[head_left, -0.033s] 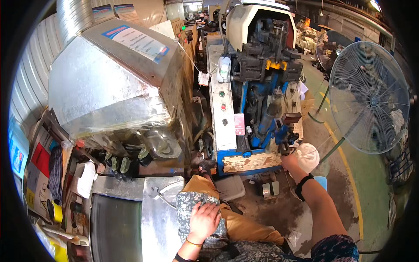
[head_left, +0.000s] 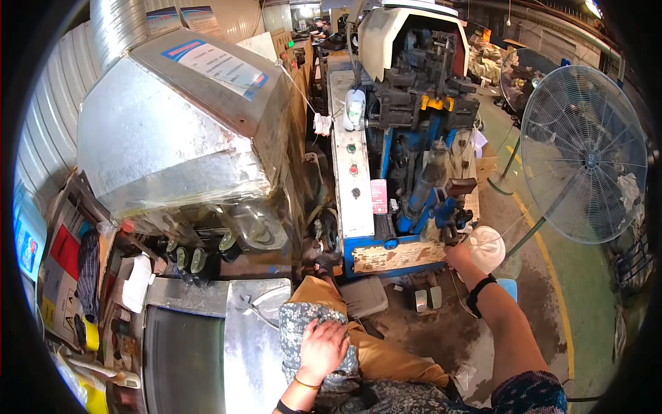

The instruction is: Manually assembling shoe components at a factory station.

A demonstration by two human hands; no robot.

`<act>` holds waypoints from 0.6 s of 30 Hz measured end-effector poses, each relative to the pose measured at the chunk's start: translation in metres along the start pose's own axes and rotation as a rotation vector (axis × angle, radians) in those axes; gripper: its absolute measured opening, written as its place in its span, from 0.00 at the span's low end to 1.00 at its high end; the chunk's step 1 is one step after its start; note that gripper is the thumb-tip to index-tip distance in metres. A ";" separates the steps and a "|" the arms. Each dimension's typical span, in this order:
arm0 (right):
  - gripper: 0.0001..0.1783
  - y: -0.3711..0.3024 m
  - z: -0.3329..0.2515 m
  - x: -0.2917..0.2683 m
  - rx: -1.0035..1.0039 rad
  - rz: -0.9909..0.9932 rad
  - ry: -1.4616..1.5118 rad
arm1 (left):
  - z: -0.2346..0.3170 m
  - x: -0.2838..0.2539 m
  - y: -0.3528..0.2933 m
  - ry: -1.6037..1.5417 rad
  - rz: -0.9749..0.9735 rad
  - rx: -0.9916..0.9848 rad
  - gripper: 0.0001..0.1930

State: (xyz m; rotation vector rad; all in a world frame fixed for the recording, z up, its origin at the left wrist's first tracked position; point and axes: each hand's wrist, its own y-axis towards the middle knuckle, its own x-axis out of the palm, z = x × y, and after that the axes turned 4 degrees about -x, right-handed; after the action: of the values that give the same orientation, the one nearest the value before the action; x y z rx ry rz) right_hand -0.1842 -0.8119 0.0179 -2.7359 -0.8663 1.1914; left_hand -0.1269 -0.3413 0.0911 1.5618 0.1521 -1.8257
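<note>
Two hands engaged: right hand (head_left: 458,255) grasping a white piece (head_left: 486,250) at the blue machine (head_left: 414,200); left hand (head_left: 323,348) flat, released, on patterned cloth (head_left: 300,321). Loading step, apparently; seating needs alignment.

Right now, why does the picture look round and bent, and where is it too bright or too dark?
Head view: a fisheye lens bends straight edges, so the metal hood bows and black corners ring the frame; glare whitens the hood's top and the far aisle; the machine sits in shade, its dark parts hard to read; the fan, left hand and right hand look fairly sharp.
</note>
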 end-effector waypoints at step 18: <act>0.22 0.020 0.031 0.000 -0.359 -0.013 -0.201 | 0.006 -0.001 0.002 0.000 -0.020 -0.007 0.12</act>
State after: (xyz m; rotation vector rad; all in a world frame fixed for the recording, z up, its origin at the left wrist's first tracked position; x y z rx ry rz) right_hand -0.1960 -0.8343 -0.0089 -2.9053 -1.2272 1.4561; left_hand -0.1302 -0.3455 0.0941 1.5601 0.1750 -1.8390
